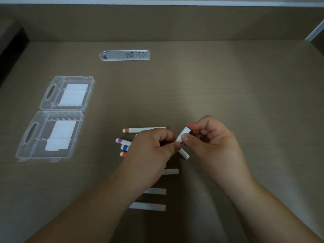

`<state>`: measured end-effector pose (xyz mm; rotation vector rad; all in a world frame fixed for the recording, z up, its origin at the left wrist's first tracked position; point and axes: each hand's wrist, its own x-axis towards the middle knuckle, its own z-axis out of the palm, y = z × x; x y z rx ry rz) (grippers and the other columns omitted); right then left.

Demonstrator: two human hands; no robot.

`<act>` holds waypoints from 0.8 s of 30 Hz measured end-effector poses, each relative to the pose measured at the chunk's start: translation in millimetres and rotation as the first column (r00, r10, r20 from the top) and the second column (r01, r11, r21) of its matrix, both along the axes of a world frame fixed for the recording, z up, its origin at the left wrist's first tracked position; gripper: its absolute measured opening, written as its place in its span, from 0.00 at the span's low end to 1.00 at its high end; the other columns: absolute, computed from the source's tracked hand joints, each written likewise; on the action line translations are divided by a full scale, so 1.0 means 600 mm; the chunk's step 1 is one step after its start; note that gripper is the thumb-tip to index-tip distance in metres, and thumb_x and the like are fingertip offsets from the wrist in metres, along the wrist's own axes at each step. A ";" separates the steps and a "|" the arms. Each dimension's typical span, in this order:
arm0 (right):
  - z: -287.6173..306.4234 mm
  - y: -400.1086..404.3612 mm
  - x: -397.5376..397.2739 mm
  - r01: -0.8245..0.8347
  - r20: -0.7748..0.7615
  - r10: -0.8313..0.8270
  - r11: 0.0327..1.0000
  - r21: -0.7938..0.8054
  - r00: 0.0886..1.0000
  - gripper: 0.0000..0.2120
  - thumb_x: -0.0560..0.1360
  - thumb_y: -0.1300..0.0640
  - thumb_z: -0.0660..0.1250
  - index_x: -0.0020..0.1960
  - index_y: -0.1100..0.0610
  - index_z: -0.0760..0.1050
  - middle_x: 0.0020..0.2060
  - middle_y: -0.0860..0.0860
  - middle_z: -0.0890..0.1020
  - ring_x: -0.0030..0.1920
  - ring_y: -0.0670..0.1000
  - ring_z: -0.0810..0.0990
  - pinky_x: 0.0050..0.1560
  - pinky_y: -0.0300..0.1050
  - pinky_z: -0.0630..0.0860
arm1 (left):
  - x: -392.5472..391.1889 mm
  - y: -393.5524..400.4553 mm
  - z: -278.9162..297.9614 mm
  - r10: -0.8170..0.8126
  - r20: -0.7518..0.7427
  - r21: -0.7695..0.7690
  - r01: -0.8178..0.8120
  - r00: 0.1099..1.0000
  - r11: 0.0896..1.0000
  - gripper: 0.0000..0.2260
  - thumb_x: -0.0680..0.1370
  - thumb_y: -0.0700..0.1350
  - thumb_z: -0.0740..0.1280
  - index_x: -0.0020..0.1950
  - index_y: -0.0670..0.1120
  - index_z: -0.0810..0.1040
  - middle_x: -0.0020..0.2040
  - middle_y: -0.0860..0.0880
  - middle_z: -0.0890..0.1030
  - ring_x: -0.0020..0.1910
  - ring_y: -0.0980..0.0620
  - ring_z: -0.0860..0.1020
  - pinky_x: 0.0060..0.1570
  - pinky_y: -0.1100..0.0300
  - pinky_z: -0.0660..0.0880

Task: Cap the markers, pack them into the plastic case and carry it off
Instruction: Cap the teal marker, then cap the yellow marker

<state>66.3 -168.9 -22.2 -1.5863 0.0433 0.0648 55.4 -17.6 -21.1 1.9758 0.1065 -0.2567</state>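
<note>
My right hand pinches a white marker cap between thumb and fingers, tilted upward. My left hand is closed around a marker whose white end sticks out below the cap. A capped brown-banded marker lies just beyond my left hand. Purple, blue and orange marker ends show to its left, partly hidden. Three loose white caps lie nearer me. The clear plastic case lies open at the left.
A silver socket panel is set into the brown desk at the back. The desk's back wall rises behind it. A dark gap runs along the far left edge.
</note>
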 end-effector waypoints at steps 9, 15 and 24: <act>-0.008 -0.097 0.012 0.139 0.011 -0.144 0.927 -0.349 0.989 0.08 0.73 0.65 0.72 0.39 0.53 0.81 0.31 0.46 0.79 0.33 0.45 0.73 0.36 0.37 0.70 | 0.043 0.076 -0.003 -0.255 0.162 0.651 0.091 0.953 0.753 0.07 0.80 0.47 0.65 0.56 0.56 0.79 0.46 0.56 0.75 0.45 0.57 0.73 0.47 0.58 0.72; -0.016 -0.152 -0.012 -0.115 -0.132 0.025 0.660 -0.742 0.991 0.07 0.69 0.60 0.76 0.38 0.51 0.81 0.34 0.46 0.81 0.33 0.40 0.76 0.34 0.31 0.70 | 0.053 0.071 -0.041 -0.385 0.098 0.841 0.131 0.918 0.525 0.12 0.76 0.41 0.68 0.57 0.52 0.82 0.49 0.50 0.78 0.51 0.49 0.74 0.56 0.51 0.72; -0.013 -0.167 -0.042 -0.401 -0.388 0.115 0.384 -0.832 0.914 0.08 0.66 0.59 0.74 0.36 0.48 0.77 0.33 0.46 0.80 0.33 0.41 0.76 0.30 0.36 0.68 | 0.045 0.071 -0.058 -0.336 0.195 0.832 0.026 0.921 0.554 0.12 0.75 0.40 0.69 0.57 0.51 0.83 0.49 0.50 0.79 0.53 0.47 0.74 0.57 0.48 0.70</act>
